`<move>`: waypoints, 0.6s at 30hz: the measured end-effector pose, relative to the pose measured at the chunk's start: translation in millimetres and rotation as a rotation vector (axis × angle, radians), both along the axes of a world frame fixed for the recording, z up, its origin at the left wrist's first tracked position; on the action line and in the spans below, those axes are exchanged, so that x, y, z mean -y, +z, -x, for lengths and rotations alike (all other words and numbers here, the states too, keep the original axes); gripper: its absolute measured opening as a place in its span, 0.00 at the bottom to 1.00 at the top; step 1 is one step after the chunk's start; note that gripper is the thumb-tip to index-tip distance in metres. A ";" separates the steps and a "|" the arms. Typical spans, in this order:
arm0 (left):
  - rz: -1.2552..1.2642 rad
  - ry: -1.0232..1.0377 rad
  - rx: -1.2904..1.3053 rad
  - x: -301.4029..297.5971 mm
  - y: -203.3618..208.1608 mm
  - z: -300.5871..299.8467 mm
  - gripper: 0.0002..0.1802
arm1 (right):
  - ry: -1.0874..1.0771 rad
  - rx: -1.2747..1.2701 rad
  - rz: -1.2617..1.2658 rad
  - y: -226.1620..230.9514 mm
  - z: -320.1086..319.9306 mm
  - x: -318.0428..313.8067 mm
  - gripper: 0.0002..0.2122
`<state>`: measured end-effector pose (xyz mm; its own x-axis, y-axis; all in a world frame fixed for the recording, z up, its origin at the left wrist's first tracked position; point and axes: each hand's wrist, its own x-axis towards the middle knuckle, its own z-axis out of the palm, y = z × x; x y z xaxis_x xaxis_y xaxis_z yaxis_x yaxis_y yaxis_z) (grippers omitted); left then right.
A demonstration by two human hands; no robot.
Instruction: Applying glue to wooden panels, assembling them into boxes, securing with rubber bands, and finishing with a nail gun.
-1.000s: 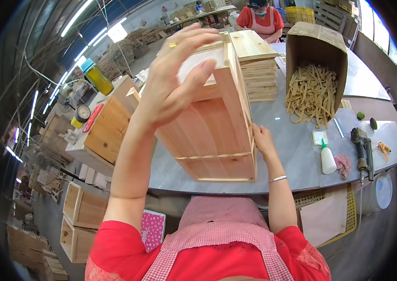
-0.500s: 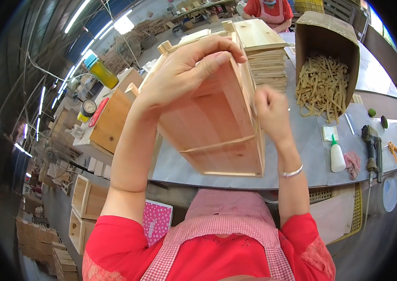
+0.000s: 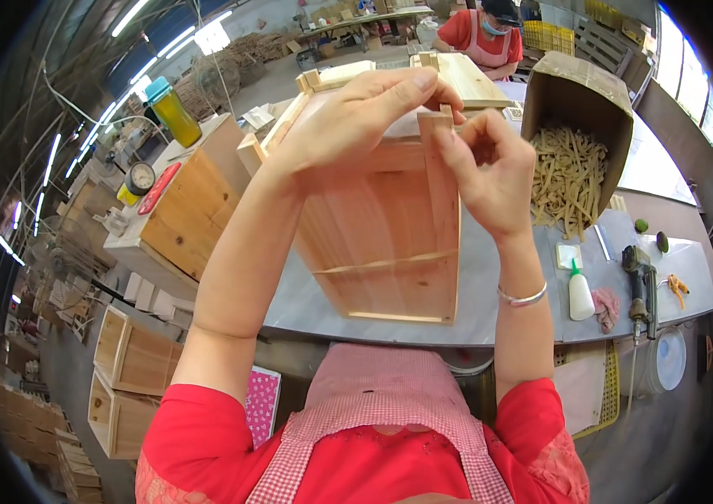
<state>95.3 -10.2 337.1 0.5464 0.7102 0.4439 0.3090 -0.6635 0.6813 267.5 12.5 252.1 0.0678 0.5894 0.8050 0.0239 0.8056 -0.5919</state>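
A pale wooden box (image 3: 381, 218) with corner posts stands tall on the grey worktable (image 3: 491, 302), its panelled side toward me. My left hand (image 3: 373, 113) reaches across the top, its forearm running along the left edge. Its fingers curl down at the far right corner. At that same corner my right hand (image 3: 495, 172) is closed, with the thumb against the post end and the fingers bent behind it. Any small piece between the fingers of my right hand is hidden.
A cardboard carton (image 3: 583, 92) of thin wood strips (image 3: 566, 181) lies at the right. Nearer are a white glue bottle (image 3: 580, 296), a pink rag (image 3: 605, 308) and an air nailer (image 3: 640, 290). A wooden cabinet (image 3: 188, 218) stands left; a co-worker (image 3: 482, 42) sits beyond.
My right hand has risen from the box's right side to its top corner, going from a fist to a thumb grip. My left hand has shifted slightly right, and the view has turned a little.
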 end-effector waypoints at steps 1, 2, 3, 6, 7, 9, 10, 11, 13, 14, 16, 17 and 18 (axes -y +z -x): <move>0.017 -0.016 0.029 0.4 0.6 -1.2 0.26 | -0.023 -0.028 0.039 4.8 2.4 -1.2 0.20; 0.058 -0.011 0.041 0.7 1.4 -3.2 0.25 | -0.078 -0.002 -0.046 8.6 3.3 -2.5 0.20; 0.132 0.066 0.070 3.9 1.0 -3.9 0.24 | -0.181 0.039 0.013 10.1 2.9 -3.9 0.21; -0.176 0.096 -0.103 6.4 0.7 -10.9 0.20 | 0.228 -0.217 0.174 -1.7 -10.3 -10.9 0.23; -0.240 0.210 -0.103 6.8 -4.7 -16.4 0.21 | 0.096 -0.201 0.133 -13.5 -14.7 -13.2 0.22; -0.532 0.493 -0.237 17.8 -28.8 -29.8 0.25 | -0.137 -0.054 0.172 -49.9 -33.3 -9.4 0.20; -0.646 0.695 -0.380 22.6 -35.4 -34.9 0.27 | -0.196 0.004 0.203 -71.8 -42.6 -3.9 0.17; -0.812 0.797 -0.354 22.5 -40.4 -42.8 0.28 | -0.211 0.023 0.294 -94.4 -52.0 3.3 0.16; -0.666 0.904 -0.189 20.4 -41.7 -51.9 0.27 | -0.237 0.050 0.442 -138.8 -70.9 19.8 0.15; -0.757 0.935 -0.116 18.8 -44.2 -56.4 0.26 | -0.270 0.060 0.517 -157.8 -83.8 25.1 0.14; -0.730 0.950 -0.089 14.5 -43.5 -58.0 0.24 | -0.440 0.100 0.451 -193.1 -121.7 33.5 0.13; -0.793 0.922 -0.047 12.2 -45.0 -57.6 0.23 | -0.605 0.200 0.497 -208.4 -151.1 34.0 0.12; -0.790 0.897 -0.043 8.7 -46.2 -57.3 0.23 | -0.730 0.293 0.401 -223.2 -186.0 32.3 0.11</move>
<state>152.7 -18.8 290.9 0.0206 0.3847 0.9228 0.8887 -0.4300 0.1594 453.6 -19.8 28.9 0.3609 0.7217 0.5906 0.6466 0.2627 -0.7162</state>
